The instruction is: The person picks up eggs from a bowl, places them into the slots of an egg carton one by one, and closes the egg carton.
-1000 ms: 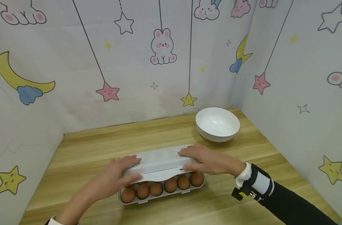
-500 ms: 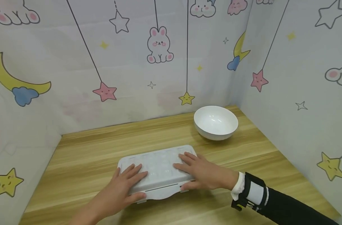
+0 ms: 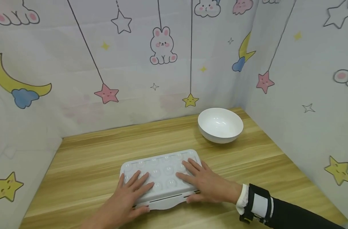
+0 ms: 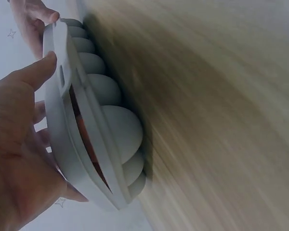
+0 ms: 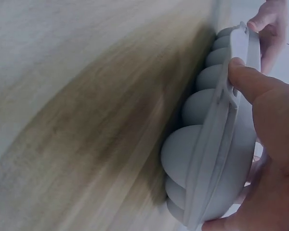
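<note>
A white plastic egg box [image 3: 163, 175], its lid lowered and dimpled on top, lies on the wooden table. My left hand [image 3: 127, 197] presses the lid's left part with spread fingers, thumb along the front flap [image 3: 168, 203]. On the right part of the lid rests my right hand [image 3: 206, 183], fingers also spread and thumb at the flap's right end. In the left wrist view, a narrow gap between lid and tray shows brown eggs [image 4: 86, 139] inside. Along the right wrist view, the lid's rim [image 5: 226, 154] sits close on the tray. Most eggs are hidden.
A white bowl [image 3: 220, 124] stands behind and to the right of the egg box, near the back corner. The wooden table [image 3: 85, 165] is bounded by patterned cloth walls [image 3: 133, 105] at the back and sides.
The lid has come down over the eggs, which showed along the front a second ago. Both hands have moved down with it, their fingers now spread over its top.
</note>
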{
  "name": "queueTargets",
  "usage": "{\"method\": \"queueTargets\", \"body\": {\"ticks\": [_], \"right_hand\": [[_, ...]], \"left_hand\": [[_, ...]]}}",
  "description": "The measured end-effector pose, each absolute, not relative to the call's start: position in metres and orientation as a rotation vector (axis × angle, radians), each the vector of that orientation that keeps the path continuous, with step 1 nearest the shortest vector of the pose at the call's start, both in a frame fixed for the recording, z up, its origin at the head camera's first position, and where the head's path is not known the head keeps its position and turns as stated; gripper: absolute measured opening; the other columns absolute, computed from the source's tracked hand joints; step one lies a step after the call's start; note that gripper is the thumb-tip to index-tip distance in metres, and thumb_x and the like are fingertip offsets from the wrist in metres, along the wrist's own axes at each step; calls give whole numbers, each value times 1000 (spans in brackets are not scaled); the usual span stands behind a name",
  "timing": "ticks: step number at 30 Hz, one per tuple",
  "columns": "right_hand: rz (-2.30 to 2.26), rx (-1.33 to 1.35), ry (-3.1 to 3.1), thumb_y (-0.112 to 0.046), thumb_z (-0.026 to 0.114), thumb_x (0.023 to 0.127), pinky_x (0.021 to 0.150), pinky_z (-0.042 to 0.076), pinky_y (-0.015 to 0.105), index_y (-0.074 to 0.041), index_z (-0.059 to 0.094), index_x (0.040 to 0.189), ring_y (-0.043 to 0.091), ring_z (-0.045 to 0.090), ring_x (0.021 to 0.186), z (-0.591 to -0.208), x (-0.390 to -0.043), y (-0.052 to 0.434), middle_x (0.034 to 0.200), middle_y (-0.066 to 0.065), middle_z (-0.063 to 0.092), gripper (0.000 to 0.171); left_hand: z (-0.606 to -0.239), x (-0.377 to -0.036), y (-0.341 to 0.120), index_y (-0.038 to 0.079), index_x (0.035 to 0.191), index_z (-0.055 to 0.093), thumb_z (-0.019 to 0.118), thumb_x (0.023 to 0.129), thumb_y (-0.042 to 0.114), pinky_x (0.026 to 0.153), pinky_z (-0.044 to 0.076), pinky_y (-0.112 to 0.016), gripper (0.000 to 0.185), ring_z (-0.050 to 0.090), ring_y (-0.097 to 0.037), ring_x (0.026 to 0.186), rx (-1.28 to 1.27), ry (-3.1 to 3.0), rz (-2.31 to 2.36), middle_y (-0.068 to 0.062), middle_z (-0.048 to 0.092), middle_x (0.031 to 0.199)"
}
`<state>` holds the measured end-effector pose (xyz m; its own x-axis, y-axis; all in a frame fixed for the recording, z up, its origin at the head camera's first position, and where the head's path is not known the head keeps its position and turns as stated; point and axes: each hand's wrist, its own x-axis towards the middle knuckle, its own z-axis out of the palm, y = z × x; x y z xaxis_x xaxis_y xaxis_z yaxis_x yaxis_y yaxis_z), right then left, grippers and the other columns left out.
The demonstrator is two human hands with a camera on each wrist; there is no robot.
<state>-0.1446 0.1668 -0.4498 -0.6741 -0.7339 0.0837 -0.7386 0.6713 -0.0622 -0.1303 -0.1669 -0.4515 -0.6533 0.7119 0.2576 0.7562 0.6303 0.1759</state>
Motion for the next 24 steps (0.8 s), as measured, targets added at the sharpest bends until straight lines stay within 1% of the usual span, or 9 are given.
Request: {"method": "queueTargets", "body": {"ticks": [7, 12, 16, 20, 24], "right_hand": [[101, 1245, -2767, -69, 49, 79, 97, 27, 69, -28, 23, 148, 38, 9, 138, -455, -144, 167, 152, 16, 12, 85], [80, 1254, -2758, -70, 47, 79, 96, 27, 70, -29, 21, 149, 39, 7, 138, -459, -143, 167, 153, 17, 9, 85], [68, 1234, -2764, -69, 47, 79, 95, 27, 70, -30, 19, 149, 38, 5, 138, -462, -143, 166, 153, 16, 7, 84], [65, 1218, -2747, -69, 47, 80, 95, 28, 70, -30, 19, 149, 39, 5, 138, -464, -142, 165, 153, 16, 7, 84], [57, 1214, -2727, -68, 47, 80, 93, 33, 68, -30, 21, 148, 40, 7, 137, -466, -141, 164, 153, 17, 8, 83]], "left_hand": [[-461, -131, -169, 23, 144, 36, 64, 80, 52, 98, 9, -74, 76, 18, -39, 136, -1267, -2674, -369, -9, 24, 151], [-464, -130, -170, 24, 146, 30, 62, 80, 53, 99, 7, -73, 79, 13, -37, 137, -1269, -2710, -326, -10, 19, 152], [-465, -130, -170, 25, 147, 28, 61, 80, 54, 99, 7, -73, 80, 12, -36, 138, -1260, -2714, -269, -9, 18, 153], [-466, -130, -171, 25, 148, 26, 61, 80, 53, 99, 8, -73, 81, 11, -36, 138, -1256, -2706, -215, -8, 17, 153], [-468, -129, -171, 26, 148, 25, 62, 79, 52, 99, 9, -73, 82, 11, -36, 138, -1248, -2718, -192, -8, 17, 153]]}}
